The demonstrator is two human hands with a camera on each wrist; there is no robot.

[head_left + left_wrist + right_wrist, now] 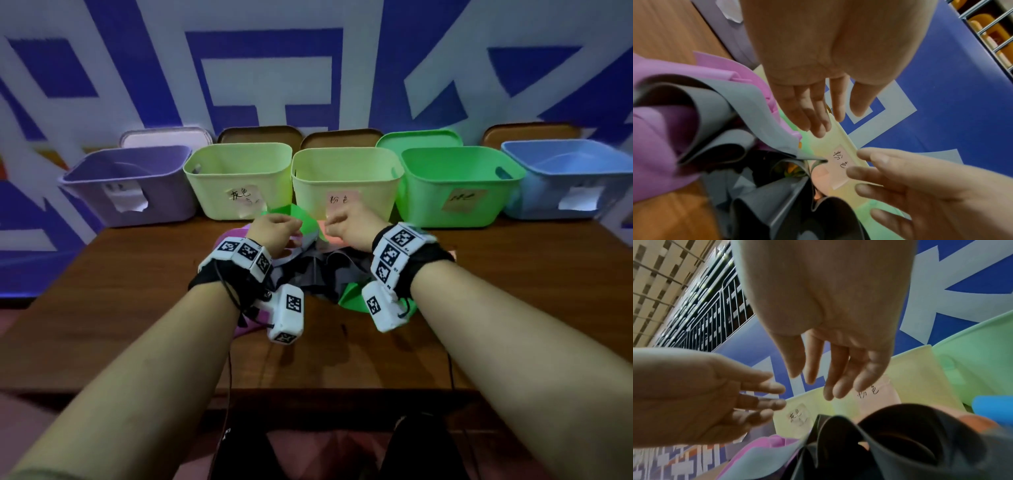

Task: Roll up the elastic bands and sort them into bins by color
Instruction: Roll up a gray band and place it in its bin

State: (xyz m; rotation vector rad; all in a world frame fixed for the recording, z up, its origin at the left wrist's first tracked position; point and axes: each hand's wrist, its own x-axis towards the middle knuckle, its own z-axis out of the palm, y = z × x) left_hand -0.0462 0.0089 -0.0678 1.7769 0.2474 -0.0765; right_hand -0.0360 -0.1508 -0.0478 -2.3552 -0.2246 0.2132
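Note:
A tangled pile of wide elastic bands lies mid-table: grey bands [318,270], a purple band [657,129], green bands [352,294] and a bit of orange-pink [330,236]. My left hand [274,226] and right hand [346,222] hover side by side over the pile's far edge, close to a raised green fold [301,219]. In the wrist views the left hand's fingers [818,116] and the right hand's fingers [830,378] are relaxed and spread, with nothing between them. Behind stands a row of bins.
From left to right the bins are purple [130,185], pale yellow-green labelled grey [239,178], pale yellow labelled pink [342,178], green [459,188] and blue [568,178]. Lids lean against the blue-and-white wall behind them. Bare wooden table [513,291] flanks the pile.

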